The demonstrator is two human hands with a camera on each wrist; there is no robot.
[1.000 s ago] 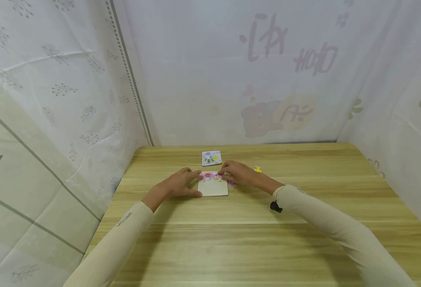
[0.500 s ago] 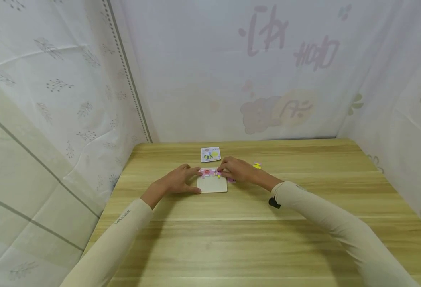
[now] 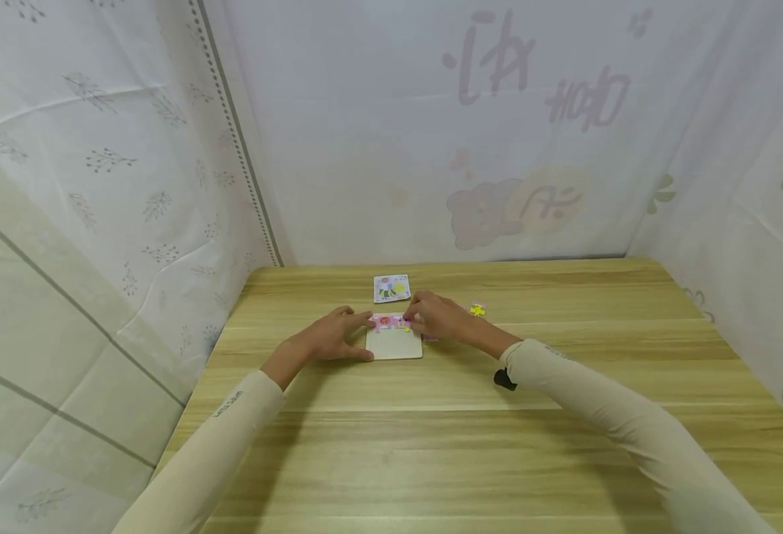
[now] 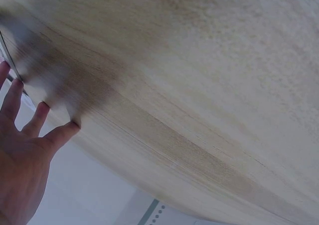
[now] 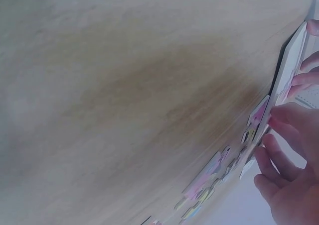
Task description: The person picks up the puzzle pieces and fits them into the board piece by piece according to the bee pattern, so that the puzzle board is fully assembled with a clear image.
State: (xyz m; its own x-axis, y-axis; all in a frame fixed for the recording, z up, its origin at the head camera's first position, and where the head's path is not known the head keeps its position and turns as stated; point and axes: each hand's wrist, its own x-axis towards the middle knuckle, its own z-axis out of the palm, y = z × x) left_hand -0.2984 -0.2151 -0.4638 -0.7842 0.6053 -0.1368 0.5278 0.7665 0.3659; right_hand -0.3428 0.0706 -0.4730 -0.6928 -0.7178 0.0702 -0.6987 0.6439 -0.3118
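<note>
In the head view a small pale puzzle board [image 3: 394, 345] lies on the table, with pink puzzle pieces [image 3: 385, 322] along its far edge. My left hand [image 3: 330, 336] spans the board's left side, thumb at the near corner and forefinger at the pieces; the left wrist view shows its fingers [image 4: 39, 116] stretched out. At the far right corner, my right hand [image 3: 441, 315] pinches a puzzle piece between thumb and forefinger, mostly hidden by the fingertips. From the right wrist, thumb and forefinger meet at the edge of the board [image 5: 289, 65], the other fingers loosely bent.
Behind the board lies a picture card [image 3: 391, 288] with a bee on it. Loose yellow and pink pieces [image 3: 477, 309] sit beyond my right wrist, several more pieces [image 5: 203, 177] showing in the right wrist view. A patterned curtain [image 3: 365, 148] hangs behind the wooden table [image 3: 378, 445].
The head view has tilted slightly, shifting the scene up. Both hands stay at the board; the right hand and forearm have turned a little, uncovering more of the loose pieces beyond the wrist.
</note>
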